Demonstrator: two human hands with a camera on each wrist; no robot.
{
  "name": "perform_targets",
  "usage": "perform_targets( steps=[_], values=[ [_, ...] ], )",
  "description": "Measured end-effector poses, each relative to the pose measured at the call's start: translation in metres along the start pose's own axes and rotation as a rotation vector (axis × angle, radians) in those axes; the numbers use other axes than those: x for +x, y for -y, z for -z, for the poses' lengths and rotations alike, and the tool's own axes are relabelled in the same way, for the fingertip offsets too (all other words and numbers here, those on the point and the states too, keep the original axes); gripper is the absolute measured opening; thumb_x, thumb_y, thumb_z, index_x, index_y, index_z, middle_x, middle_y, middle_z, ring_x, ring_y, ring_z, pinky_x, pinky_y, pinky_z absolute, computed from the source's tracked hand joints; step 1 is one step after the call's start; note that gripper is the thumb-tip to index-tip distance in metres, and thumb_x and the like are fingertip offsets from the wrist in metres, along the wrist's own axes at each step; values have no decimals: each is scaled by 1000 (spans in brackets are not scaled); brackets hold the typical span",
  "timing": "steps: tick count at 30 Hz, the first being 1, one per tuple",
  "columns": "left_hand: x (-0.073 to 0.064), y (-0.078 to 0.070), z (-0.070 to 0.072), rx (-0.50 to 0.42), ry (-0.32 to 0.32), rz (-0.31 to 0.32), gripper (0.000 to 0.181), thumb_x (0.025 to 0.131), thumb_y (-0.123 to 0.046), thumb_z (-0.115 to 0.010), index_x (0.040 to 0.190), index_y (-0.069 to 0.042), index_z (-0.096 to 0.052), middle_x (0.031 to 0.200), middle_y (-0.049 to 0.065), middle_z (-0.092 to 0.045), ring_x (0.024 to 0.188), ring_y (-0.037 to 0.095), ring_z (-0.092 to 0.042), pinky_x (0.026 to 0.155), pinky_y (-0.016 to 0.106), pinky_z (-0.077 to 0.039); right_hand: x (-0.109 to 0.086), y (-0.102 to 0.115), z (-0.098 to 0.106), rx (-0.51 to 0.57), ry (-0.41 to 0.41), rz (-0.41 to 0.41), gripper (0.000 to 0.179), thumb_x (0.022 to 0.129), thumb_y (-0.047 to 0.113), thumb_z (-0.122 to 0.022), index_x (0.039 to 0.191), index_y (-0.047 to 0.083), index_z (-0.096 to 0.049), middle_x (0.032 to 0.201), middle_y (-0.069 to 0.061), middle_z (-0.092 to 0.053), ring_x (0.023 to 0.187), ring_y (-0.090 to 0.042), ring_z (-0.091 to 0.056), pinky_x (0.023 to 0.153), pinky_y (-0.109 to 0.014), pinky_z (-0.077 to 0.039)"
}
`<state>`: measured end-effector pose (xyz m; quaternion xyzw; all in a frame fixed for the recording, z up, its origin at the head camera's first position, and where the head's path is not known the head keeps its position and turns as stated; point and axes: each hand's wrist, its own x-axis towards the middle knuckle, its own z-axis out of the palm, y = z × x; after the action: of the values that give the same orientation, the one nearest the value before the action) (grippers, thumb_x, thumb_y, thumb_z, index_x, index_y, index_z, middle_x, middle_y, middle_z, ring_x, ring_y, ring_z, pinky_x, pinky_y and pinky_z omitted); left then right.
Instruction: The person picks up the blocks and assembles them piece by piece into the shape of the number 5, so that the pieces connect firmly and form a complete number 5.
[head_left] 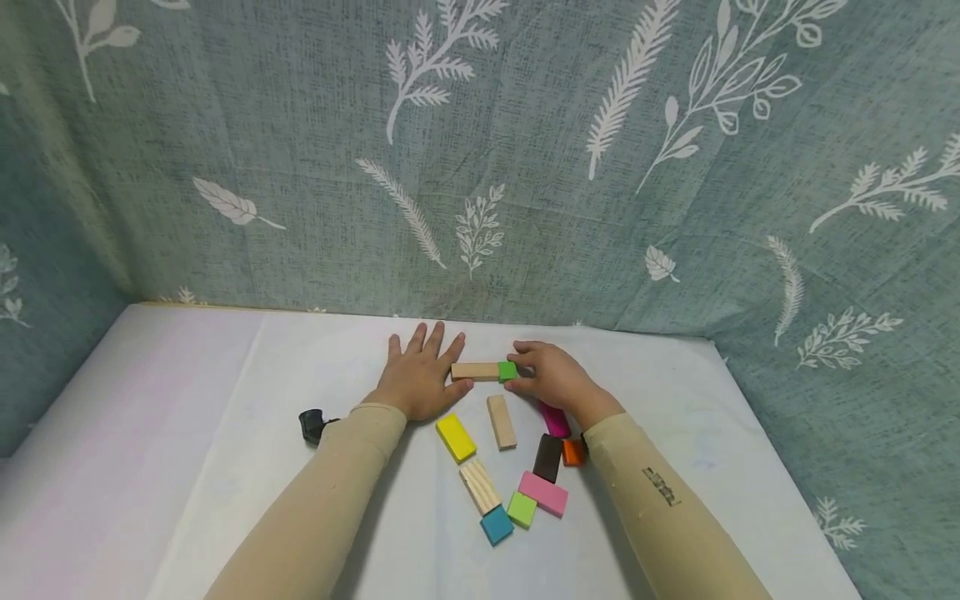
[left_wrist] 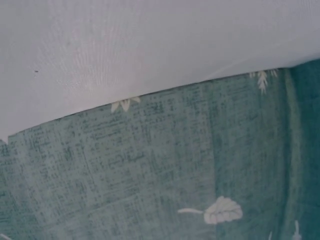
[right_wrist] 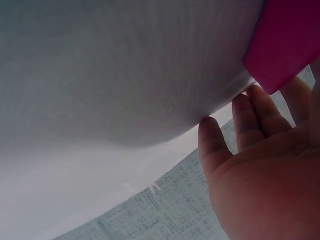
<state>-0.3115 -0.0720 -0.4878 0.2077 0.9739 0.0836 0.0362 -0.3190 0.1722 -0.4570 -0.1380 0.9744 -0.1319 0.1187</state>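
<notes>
My left hand (head_left: 420, 379) lies flat on the white table with its fingers spread. Its thumb rests along the left end of a plain wooden block (head_left: 476, 372), which lies lengthwise across the table. At that block's right end sits a small green block (head_left: 507, 372). My right hand (head_left: 558, 379) pinches the green block between thumb and forefinger. In the right wrist view, the other fingers of the right hand (right_wrist: 265, 175) bend down to the table. A magenta block (head_left: 555, 419) is partly hidden under the right wrist. The left wrist view catches only tabletop and curtain, not the hand.
Nearer my body lie another wooden block (head_left: 502, 422), yellow (head_left: 456, 438), ridged wooden (head_left: 480, 487), blue (head_left: 497, 526), light green (head_left: 522, 509), pink (head_left: 543, 494), dark brown (head_left: 548, 458) and orange (head_left: 573, 452) blocks. A black object (head_left: 312, 426) lies by the left forearm. Patterned curtain (head_left: 525, 250) borders the table.
</notes>
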Motion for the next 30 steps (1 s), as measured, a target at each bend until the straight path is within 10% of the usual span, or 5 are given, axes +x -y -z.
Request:
perform_targets(
  steps=[11,16,20,24,30],
  values=[
    [2,2,-1,-6,-22,2,90,97,-71,-37,164,-18,-9,170,11,-11,157,39,-11,118,73,-9,-1,2,1,41,7,-23,65,87,42,-78,144,19,-58,156,-2,-49,147,-25,-41,120,-47,-32],
    [-12,10,8,-311,-51,-10,101,94,-51,-57,162,-7,4,171,13,0,158,35,-6,122,66,-4,-26,5,17,21,33,1,85,83,44,-81,155,20,-42,160,-5,-42,149,-28,-37,120,-50,-32],
    [-55,9,27,-514,-13,-53,106,87,-29,-68,161,-4,4,170,17,7,156,40,-6,123,60,-14,-73,5,34,57,-59,47,85,87,45,-77,158,20,-37,163,-8,-36,150,-34,-33,118,-56,-32],
    [-107,-11,34,-378,59,-98,104,84,-31,-76,163,-9,-12,170,15,-4,154,39,-20,119,56,-29,-114,9,40,14,-73,70,70,93,40,-72,153,14,-46,160,-12,-41,148,-38,-36,116,-59,-34],
    [-127,-42,17,-30,-188,-87,58,87,-36,-76,138,-13,-63,148,10,-56,129,28,-61,97,45,-55,-134,42,26,-73,102,69,36,93,25,-70,128,13,-71,121,-1,-73,112,-22,-66,101,-46,-52]
  ],
)
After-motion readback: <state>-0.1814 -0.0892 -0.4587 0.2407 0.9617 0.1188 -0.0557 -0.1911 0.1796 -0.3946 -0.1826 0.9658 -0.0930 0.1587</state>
